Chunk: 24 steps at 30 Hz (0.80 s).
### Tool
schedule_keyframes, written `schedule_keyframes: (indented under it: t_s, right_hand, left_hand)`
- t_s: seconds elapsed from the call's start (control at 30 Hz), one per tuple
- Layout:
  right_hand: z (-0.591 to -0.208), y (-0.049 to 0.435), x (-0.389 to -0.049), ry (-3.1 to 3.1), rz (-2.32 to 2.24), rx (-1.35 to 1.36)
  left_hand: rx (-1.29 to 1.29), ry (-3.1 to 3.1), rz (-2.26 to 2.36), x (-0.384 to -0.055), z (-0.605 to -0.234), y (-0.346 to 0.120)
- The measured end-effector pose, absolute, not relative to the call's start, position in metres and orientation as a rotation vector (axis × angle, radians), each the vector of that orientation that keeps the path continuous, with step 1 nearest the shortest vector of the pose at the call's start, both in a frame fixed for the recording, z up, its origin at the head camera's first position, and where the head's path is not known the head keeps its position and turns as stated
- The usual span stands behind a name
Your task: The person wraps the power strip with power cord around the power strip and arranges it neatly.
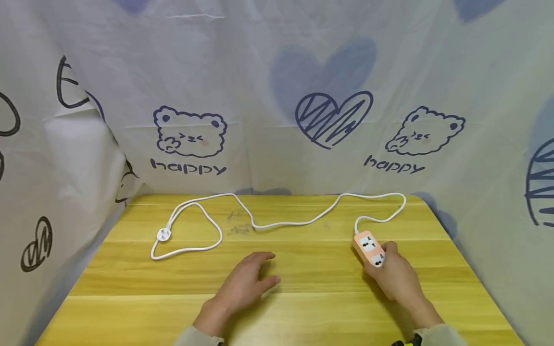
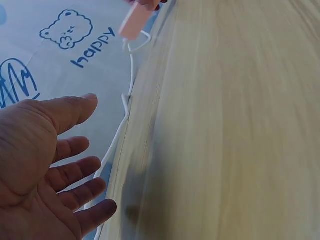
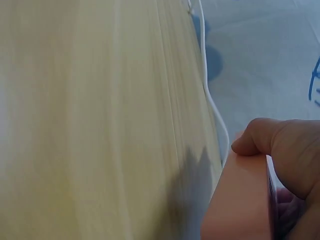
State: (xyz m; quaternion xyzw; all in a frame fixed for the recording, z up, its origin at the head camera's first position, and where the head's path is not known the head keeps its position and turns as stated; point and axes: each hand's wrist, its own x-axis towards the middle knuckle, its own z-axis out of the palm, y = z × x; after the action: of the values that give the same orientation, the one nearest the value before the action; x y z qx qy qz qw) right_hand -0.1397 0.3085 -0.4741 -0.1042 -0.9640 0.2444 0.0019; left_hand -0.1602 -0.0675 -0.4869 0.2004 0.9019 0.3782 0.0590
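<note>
The right hand [image 1: 396, 275] grasped the strip [image 1: 368, 247] by its near end, its long axis slanting away leftward. The left hand [image 1: 243, 287], relaxed, held nothing, well left of the strip but nearer the plug [image 1: 163, 234]. From strip to plug, 1 cord [image 1: 285, 224] ran along the table's [image 1: 316, 307] far side.

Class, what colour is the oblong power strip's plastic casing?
The oblong plastic casing is peach-pink, seen best in the head view.

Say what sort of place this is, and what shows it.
Probably a makeshift indoor workspace; the room beyond is hidden. Cloth printed with bears and hearts surrounds the far side and flanks of a wood-grain table, where a right hand grips a power strip.
</note>
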Motion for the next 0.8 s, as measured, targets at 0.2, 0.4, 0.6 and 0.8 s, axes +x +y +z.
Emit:
schedule_keyframes:
  t_s: [0.2,0.4,0.6,0.8]
  right_hand:
    - [-0.471,0.289,-0.131,-2.966,0.755,-0.167]
    - [-0.470,0.271,-0.124,-2.939,0.732,-0.101]
    - [-0.463,0.258,-0.116,-2.918,0.727,-0.021]
    - [-0.458,0.247,-0.107,-2.922,0.702,0.063]
  left_hand:
    - [0.715,2.655,1.181,-0.167,-0.488,-0.050]
    - [0.736,2.616,1.197,-0.173,-0.494,-0.037]
    - [0.736,2.613,1.204,-0.179,-0.492,-0.027]
    - [0.741,2.603,1.164,-0.186,-0.490,-0.019]
